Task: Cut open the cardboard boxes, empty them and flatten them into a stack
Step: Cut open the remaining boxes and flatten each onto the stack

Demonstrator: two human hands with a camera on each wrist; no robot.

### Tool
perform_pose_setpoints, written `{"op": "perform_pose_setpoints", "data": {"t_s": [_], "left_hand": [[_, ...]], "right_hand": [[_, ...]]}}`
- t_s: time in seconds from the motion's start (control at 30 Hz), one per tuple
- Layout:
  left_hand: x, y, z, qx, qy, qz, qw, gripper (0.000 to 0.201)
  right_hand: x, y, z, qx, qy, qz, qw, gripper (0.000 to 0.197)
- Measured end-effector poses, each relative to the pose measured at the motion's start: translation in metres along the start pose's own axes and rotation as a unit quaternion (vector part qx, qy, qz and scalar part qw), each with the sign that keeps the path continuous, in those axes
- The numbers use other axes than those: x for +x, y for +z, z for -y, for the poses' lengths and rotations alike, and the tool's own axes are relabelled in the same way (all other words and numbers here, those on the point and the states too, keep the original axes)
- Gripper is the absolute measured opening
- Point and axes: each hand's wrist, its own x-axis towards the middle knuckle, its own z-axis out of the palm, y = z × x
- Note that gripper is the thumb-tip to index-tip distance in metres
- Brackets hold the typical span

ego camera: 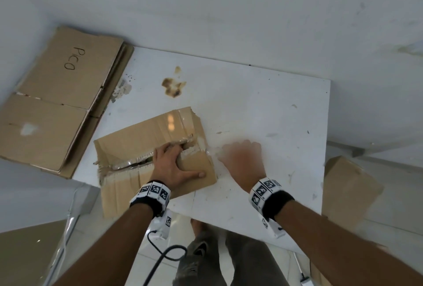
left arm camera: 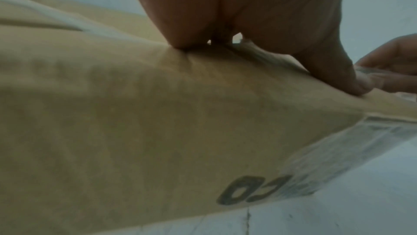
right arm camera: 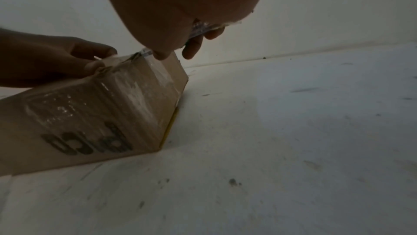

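Observation:
A brown cardboard box (ego camera: 142, 139) lies on the white table (ego camera: 263, 107), its top seam torn open with ragged clear tape along it. My left hand (ego camera: 183, 159) grips the near flap at the seam, fingers hooked into the gap and thumb flat on top. The right hand (ego camera: 238, 155), blurred by motion, is at the box's right end. In the right wrist view it pinches a strip of clear tape (right arm camera: 203, 26) still stuck to the box (right arm camera: 90, 114) corner. The box's near side carries black lettering (left arm camera: 255, 190).
A stack of flattened cardboard (ego camera: 52, 98) marked "PICO" overhangs the table's far left corner. Another cardboard box (ego camera: 348, 189) stands on the floor to the right. A brown stain (ego camera: 174, 86) marks the table beyond the box. My legs are below the near edge.

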Motion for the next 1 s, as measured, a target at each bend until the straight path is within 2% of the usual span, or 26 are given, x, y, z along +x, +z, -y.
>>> {"op": "perform_pose_setpoints", "data": {"t_s": [0.1,0.2,0.3,0.37,0.43,0.57,0.63,0.7,0.8,0.9,0.93,1.0], "left_hand": [[0.002,0.005,-0.002,-0.014,-0.014,0.007,1.0,0.09],[-0.002,0.009,-0.008,0.03,0.019,0.04,0.999,0.096],[-0.002,0.006,-0.005,0.032,0.001,0.047,0.998,0.097],[0.001,0.001,-0.003,0.022,0.004,0.018,1.0,0.096],[0.0,-0.003,-0.007,0.053,0.05,-0.032,0.997,0.08],[-0.015,-0.019,-0.036,0.174,0.132,-0.151,0.964,0.054],[-0.036,-0.039,-0.046,0.184,0.163,-0.176,0.953,0.037],[-0.065,-0.063,-0.051,0.173,0.167,-0.135,0.961,0.04],[-0.12,-0.085,-0.038,0.119,0.122,0.022,0.985,0.061],[-0.16,-0.07,0.009,0.13,0.051,0.141,0.98,0.056],[-0.168,-0.059,0.029,0.153,0.03,0.154,0.976,0.052],[-0.168,-0.042,0.059,0.186,0.003,0.121,0.975,0.072]], "right_hand": [[-0.001,-0.001,-0.003,-0.002,0.002,-0.008,1.0,0.026],[0.035,-0.015,0.019,0.037,0.039,-0.04,0.998,0.026],[0.068,-0.037,0.011,0.063,0.075,-0.055,0.994,0.026],[0.063,-0.043,-0.014,0.091,0.083,-0.004,0.992,0.03],[0.043,-0.039,-0.031,0.171,0.1,0.073,0.977,0.035],[0.011,-0.016,-0.033,0.211,0.181,0.176,0.944,0.04],[0.002,-0.003,-0.037,0.23,0.204,0.194,0.932,0.045],[-0.007,0.008,-0.042,0.234,0.207,0.202,0.928,0.053],[-0.014,0.021,-0.041,0.181,0.19,0.233,0.936,0.065],[-0.018,0.024,-0.032,0.143,0.173,0.267,0.937,0.068],[-0.019,0.022,-0.028,0.136,0.177,0.263,0.939,0.064],[-0.026,0.019,-0.019,0.156,0.181,0.221,0.946,0.053]]}}
